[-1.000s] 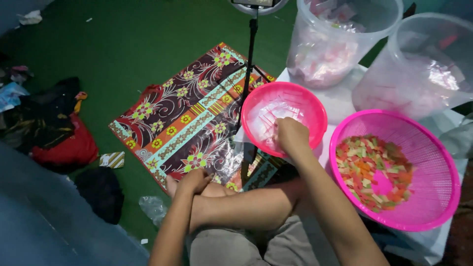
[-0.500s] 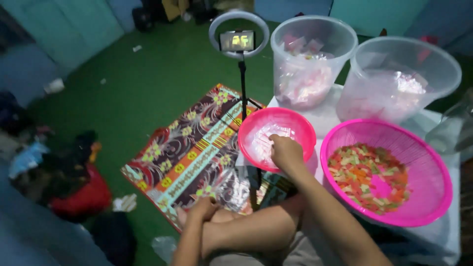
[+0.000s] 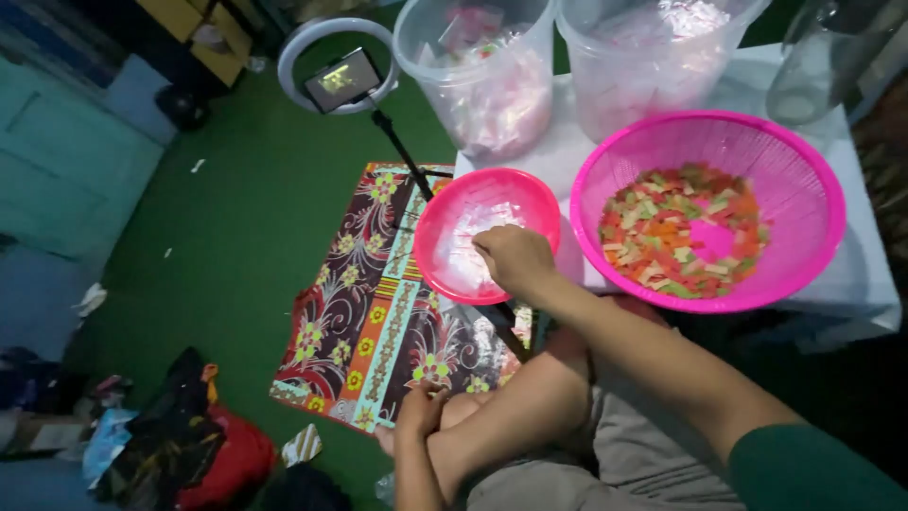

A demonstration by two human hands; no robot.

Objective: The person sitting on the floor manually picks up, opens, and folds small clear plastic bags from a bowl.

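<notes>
- Left hand (image 3: 423, 396) rests curled against the raised knee, holding nothing
- Right hand (image 3: 514, 257) is loosely closed, knuckles up, inside the small pink bowl (image 3: 445, 227); whether it pinches anything there I cannot tell
- That bowl sits at the low table's (image 3: 851, 274) near-left edge; it looks like light, stiff plastic, best held by the rim
- Its contents look thin, pale and crinkly, probably wrappers
- Just beside it, a pink basket (image 3: 804, 170) of coloured chips
- Beyond, two clear tubs (image 3: 473, 85)
</notes>
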